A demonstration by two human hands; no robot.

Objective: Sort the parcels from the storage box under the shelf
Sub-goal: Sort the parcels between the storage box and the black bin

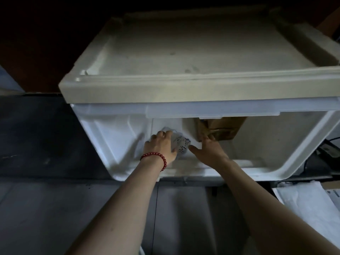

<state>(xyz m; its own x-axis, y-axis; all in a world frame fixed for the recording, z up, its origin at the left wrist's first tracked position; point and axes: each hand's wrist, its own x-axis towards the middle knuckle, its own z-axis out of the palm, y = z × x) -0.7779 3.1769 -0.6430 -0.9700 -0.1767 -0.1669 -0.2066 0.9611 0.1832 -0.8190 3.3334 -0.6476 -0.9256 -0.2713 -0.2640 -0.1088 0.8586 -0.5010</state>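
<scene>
A white plastic storage box (pixel 294 159) stands open at its front, its lid (pixel 184 57) covering the back half. Inside lies a small white parcel (pixel 181 144) with black handwriting. My left hand (pixel 161 146), a red bead bracelet on its wrist, grips this parcel from the left. Behind it a brown cardboard parcel (pixel 222 129) sits partly under the lid. My right hand (pixel 207 150) reaches in beside the white parcel, fingers extended toward the brown parcel's lower edge; its fingertips touch the cardboard, and whether they grip it is hidden.
The box stands on a dark floor (pixel 46 208) of grey tiles. White mailer bags (pixel 303 205) lie at the lower right, with dark cables (pixel 327 150) beside the box's right wall. Above and to the left it is very dark.
</scene>
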